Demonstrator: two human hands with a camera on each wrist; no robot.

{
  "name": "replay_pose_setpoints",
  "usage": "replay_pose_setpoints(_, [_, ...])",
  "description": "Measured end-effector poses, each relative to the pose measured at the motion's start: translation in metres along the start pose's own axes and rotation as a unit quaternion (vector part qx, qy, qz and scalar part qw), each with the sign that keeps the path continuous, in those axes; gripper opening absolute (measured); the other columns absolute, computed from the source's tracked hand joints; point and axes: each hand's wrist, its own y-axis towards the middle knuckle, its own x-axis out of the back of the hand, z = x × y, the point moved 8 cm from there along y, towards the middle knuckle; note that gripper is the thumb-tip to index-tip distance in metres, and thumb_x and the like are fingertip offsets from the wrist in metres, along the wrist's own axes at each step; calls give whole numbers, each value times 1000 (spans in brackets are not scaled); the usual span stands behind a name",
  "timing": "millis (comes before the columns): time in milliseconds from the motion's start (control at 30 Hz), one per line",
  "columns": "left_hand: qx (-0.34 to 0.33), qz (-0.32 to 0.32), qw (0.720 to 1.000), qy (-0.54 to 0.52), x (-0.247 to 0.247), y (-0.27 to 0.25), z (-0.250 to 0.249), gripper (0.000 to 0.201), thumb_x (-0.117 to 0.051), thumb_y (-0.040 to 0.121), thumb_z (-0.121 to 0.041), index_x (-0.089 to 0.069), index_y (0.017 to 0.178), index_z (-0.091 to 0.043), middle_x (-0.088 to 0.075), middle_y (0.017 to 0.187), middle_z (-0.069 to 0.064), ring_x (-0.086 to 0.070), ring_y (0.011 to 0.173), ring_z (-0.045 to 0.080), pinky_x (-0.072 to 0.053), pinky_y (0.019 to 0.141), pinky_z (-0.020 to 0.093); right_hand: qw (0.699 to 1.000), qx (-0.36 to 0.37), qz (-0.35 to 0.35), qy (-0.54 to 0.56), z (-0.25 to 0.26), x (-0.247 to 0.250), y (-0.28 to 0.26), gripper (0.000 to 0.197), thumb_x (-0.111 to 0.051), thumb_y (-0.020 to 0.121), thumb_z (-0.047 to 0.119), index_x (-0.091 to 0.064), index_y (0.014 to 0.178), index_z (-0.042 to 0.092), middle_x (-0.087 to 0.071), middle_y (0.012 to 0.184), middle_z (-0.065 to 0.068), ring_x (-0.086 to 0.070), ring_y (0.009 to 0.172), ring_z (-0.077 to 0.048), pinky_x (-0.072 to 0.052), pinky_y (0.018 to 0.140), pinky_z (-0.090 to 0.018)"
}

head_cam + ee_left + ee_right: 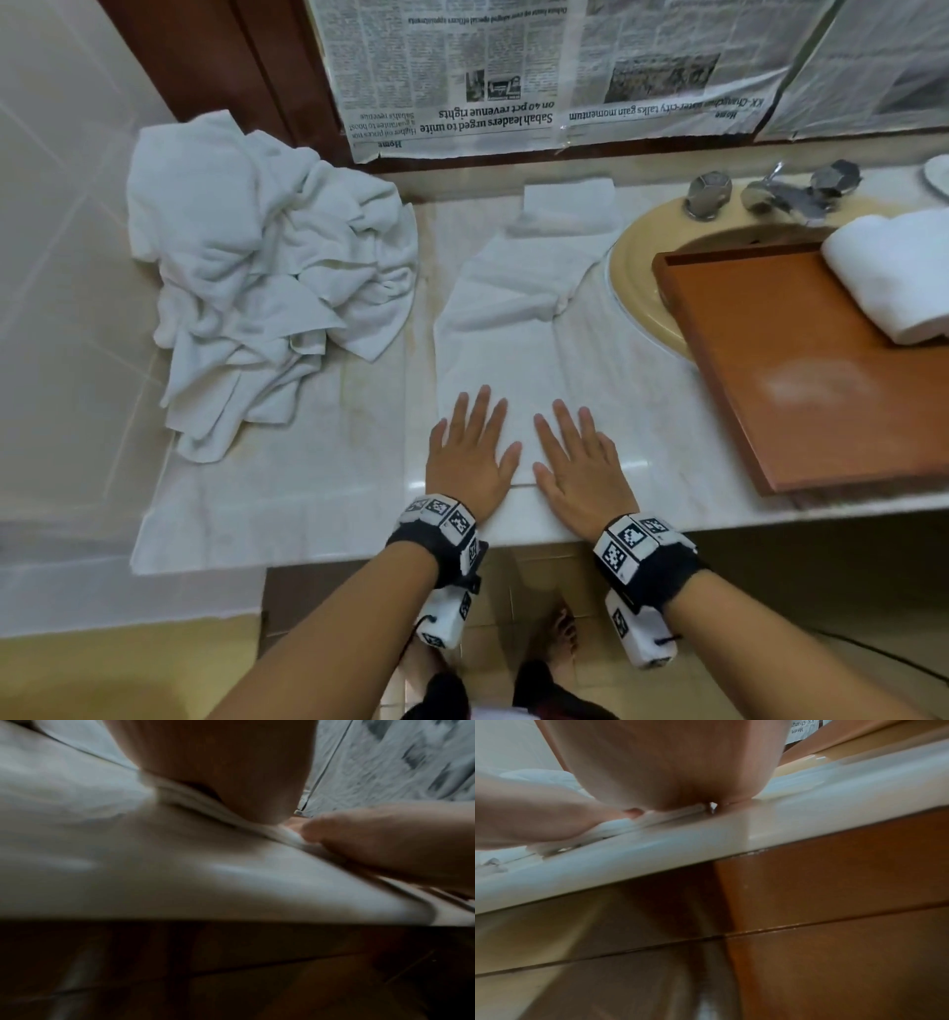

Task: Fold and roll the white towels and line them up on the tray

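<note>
A white towel [503,318], folded into a long strip, lies on the marble counter [334,462] from the front edge back to the wall. My left hand [470,452] and right hand [577,457] press flat on its near end, side by side, fingers straight and spread. In the left wrist view my left palm [218,760] rests on the towel's layered edge [205,807]. The right wrist view has my right palm [667,770] on the same edge [618,827]. The wooden tray [770,370] lies at the right with one rolled towel [888,272] at its far end.
A heap of crumpled white towels [267,267] fills the counter's left. The tray rests partly over a beige sink [642,267] with a chrome faucet [780,192] behind. Newspaper [513,67] covers the wall at the back. The counter's front edge runs just under my wrists.
</note>
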Motion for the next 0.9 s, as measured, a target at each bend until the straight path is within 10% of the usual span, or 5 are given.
replay_pose_setpoints(267, [50,-7,998,-36,2,-7,28,70,-8,95,-58,9,154,-25,26,158,-6,18,147,14,2,120,36,999,-18,-11,31,0,9,1,81,3,78,64,5,153,34,25,157,9,20,146,-19,1,119,-39])
replay_pose_setpoints(400, [55,2,998,-34,2,-7,27,67,-16,100,-54,9,154,-24,26,158,-5,19,147,15,2,120,37,978,-75,-54,186,-9,31,-4,51,-48,93,43,-38,142,32,-10,156,-3,-12,145,-23,-17,117,-36])
replay_pose_setpoints(533, [50,7,998,-31,3,-8,28,67,-16,100,-54,8,154,-24,26,158,-5,19,147,15,0,121,38,920,-176,-49,346,-24,44,-13,35,-58,91,24,-49,125,24,-41,122,-7,-54,104,-24,-45,85,-27])
replay_pose_setpoints(667, [47,5,998,-30,4,-11,29,67,-16,100,-55,8,154,-25,25,158,-6,19,147,15,1,120,38,877,-184,56,440,-15,35,-23,38,-61,84,14,-47,116,28,-62,98,-12,-60,61,-19,-47,51,-24])
replay_pose_setpoints(900, [52,38,997,-48,13,-12,28,65,-23,100,-52,-6,155,-22,15,161,-4,9,149,17,-1,119,43,908,-136,-41,395,-10,38,-31,36,-51,83,-6,-64,98,24,-58,112,-2,-52,97,-16,-41,82,-22])
